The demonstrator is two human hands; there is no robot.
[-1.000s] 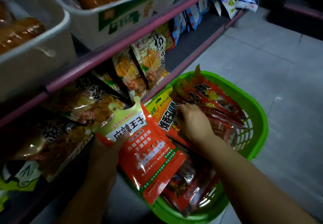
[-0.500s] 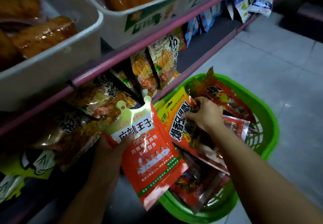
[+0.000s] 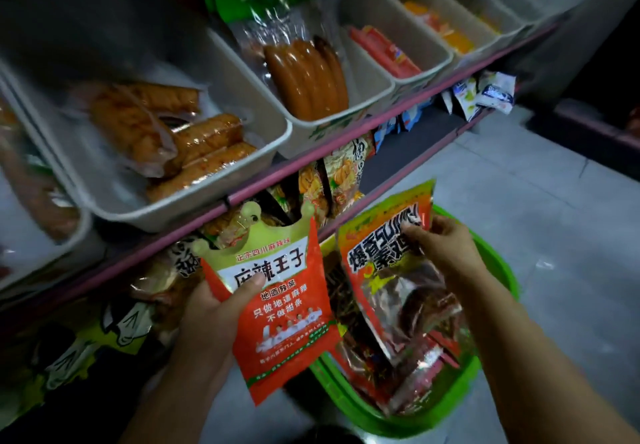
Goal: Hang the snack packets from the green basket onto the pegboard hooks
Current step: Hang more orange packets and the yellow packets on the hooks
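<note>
My left hand grips a red snack packet with a pale green crown-shaped top, held upright in front of the lower shelf. My right hand pinches the upper edge of an orange-and-red packet with a clear window, lifted above the green basket. The basket stands on the floor at the lower right and holds several more red packets. Snack packets hang in a row under the pink shelf rail; the hooks themselves are hidden.
White trays on the shelf above hold sausages and other vacuum-packed foods. More packets hang further along the rail at the right. Dark packets fill the lower left. Grey tiled floor lies to the right of the basket.
My right hand has lifted the orange-and-red packet up out of the basket. My left hand has kept hold of the crown-topped packet. The view has tilted up toward the shelf trays.
</note>
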